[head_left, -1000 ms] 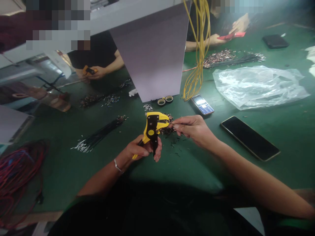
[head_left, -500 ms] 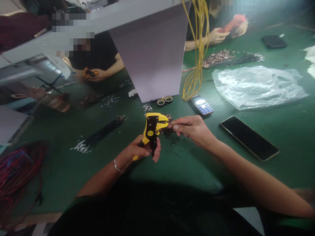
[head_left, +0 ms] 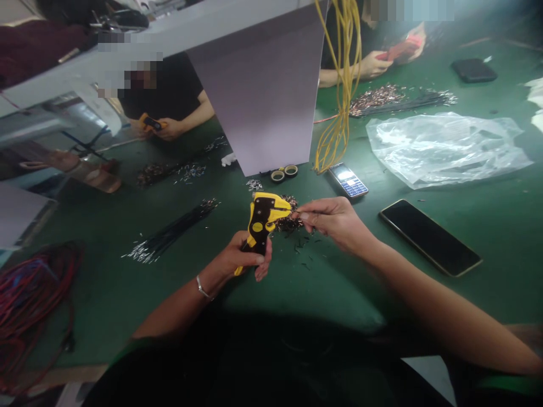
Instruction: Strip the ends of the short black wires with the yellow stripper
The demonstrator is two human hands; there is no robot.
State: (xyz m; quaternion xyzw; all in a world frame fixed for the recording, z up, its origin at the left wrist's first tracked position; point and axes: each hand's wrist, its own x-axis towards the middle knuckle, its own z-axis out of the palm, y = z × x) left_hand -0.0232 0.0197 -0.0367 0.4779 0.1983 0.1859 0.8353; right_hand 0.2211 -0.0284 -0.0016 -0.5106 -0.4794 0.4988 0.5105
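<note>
My left hand (head_left: 248, 257) is wrapped round the handles of a yellow and black wire stripper (head_left: 259, 220), whose jaws point right and are closed. Just right of the jaws, my right hand (head_left: 328, 219) pinches a short dark wire (head_left: 297, 212) between thumb and fingertips, its end at the jaws. Behind and below the jaws lies a pile of short wires with copper ends (head_left: 289, 221), partly hidden by the tool. A bundle of black wires (head_left: 173, 230) with silvery tips lies to the left.
A keypad phone (head_left: 348, 181), a smartphone (head_left: 430, 237) and a plastic bag (head_left: 445, 150) lie on the right. Yellow cables (head_left: 345, 85) hang beside a pale panel (head_left: 271, 107). Tape rolls (head_left: 284, 173) sit at its foot. Red cables (head_left: 34, 299) lie left. Two people hold tools across the table.
The stripper's jaws and handles have closed, and my left hand has squeezed tighter. The tool has tilted slightly. My right hand has barely moved.
</note>
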